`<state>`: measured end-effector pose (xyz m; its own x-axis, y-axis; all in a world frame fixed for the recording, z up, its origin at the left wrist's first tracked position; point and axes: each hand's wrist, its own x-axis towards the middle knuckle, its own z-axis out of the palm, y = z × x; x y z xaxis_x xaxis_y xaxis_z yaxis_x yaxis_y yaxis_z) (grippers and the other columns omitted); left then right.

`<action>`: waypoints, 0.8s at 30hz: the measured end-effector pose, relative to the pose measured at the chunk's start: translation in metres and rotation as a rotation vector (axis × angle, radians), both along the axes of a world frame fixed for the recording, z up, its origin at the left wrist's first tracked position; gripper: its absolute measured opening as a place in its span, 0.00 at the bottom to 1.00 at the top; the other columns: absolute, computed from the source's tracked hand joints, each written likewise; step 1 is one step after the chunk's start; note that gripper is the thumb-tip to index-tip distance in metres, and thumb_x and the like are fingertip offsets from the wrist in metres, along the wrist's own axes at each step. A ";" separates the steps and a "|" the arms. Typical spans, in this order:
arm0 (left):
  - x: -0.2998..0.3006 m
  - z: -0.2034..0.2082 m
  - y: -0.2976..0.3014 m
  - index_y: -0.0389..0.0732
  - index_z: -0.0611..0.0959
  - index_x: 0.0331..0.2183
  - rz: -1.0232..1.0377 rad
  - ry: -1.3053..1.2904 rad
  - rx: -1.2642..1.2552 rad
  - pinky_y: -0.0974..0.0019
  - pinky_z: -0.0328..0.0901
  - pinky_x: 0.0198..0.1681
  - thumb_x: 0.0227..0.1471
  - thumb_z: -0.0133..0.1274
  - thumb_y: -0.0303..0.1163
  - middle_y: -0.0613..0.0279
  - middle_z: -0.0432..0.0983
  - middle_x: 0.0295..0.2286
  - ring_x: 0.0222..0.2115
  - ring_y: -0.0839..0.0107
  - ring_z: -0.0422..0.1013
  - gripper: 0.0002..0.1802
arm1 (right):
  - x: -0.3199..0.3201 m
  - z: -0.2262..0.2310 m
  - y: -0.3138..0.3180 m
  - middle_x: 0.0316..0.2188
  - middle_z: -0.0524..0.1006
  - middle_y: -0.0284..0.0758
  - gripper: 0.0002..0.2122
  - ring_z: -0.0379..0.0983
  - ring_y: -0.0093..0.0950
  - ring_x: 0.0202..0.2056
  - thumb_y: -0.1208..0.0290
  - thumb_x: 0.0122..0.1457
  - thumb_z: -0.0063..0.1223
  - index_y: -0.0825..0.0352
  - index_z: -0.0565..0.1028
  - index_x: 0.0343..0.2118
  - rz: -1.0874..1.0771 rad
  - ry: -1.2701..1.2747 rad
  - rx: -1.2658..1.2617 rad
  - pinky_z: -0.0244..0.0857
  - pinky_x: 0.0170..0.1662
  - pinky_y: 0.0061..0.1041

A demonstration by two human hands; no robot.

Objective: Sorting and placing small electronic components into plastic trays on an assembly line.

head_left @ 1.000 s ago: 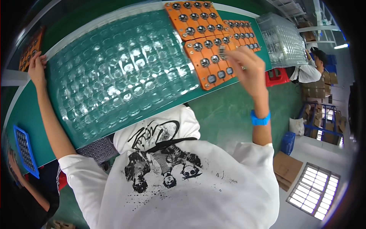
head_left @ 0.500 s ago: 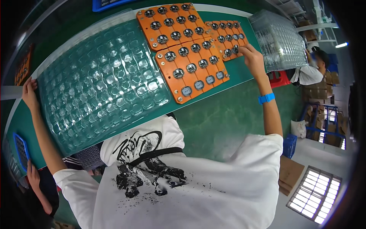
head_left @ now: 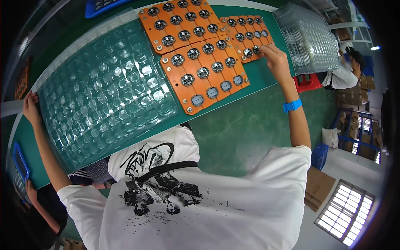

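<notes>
My right hand (head_left: 275,61) reaches to the near right corner of the smaller orange fixture plate (head_left: 248,28). Its thumb and fingers are pinched at a small round circuit board (head_left: 256,50) seated there; the fingertips partly cover it. Several rows of like boards fill the plate, with a few plain grey pieces among them. At the far left, my left hand (head_left: 31,109) rests by the left edge of a clear plastic blister tray (head_left: 108,91), fingers slightly apart and holding nothing. The tray's many pockets show only the green table through them.
Two larger orange fixture plates (head_left: 204,89) with boards and grey pieces lie between tray and small plate. A stack of clear trays (head_left: 308,39) stands at the right end of the green table (head_left: 266,75). Co-workers sit at right and lower left; a blue bin (head_left: 102,8) stands behind.
The whole view has shifted slightly, moving the plates and tray a little left in the picture. My right hand stays at the same corner of the small plate; my left stays at the tray edge.
</notes>
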<state>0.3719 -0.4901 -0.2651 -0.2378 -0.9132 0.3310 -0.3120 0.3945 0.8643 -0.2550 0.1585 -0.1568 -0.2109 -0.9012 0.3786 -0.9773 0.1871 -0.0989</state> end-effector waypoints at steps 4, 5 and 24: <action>-0.001 0.001 0.003 0.32 0.78 0.45 0.015 -0.011 0.001 0.76 0.66 0.40 0.61 0.44 0.33 0.60 0.78 0.35 0.33 0.78 0.71 0.17 | -0.002 -0.011 0.000 0.31 0.76 0.36 0.17 0.74 0.37 0.31 0.89 0.39 0.51 0.67 0.75 0.35 -0.007 0.095 -0.043 0.68 0.31 0.31; -0.002 0.003 0.004 0.32 0.78 0.45 0.010 -0.022 -0.006 0.76 0.66 0.40 0.61 0.44 0.33 0.60 0.78 0.35 0.33 0.78 0.71 0.17 | 0.001 -0.013 0.002 0.31 0.76 0.36 0.17 0.74 0.37 0.31 0.89 0.39 0.51 0.67 0.75 0.35 -0.006 0.095 -0.040 0.68 0.31 0.31; -0.001 0.000 0.004 0.33 0.78 0.45 0.004 -0.022 -0.020 0.76 0.66 0.40 0.61 0.45 0.33 0.60 0.78 0.35 0.34 0.78 0.72 0.16 | -0.013 0.026 -0.019 0.26 0.76 0.39 0.09 0.75 0.34 0.26 0.83 0.52 0.52 0.69 0.78 0.36 -0.166 0.035 -0.077 0.66 0.29 0.27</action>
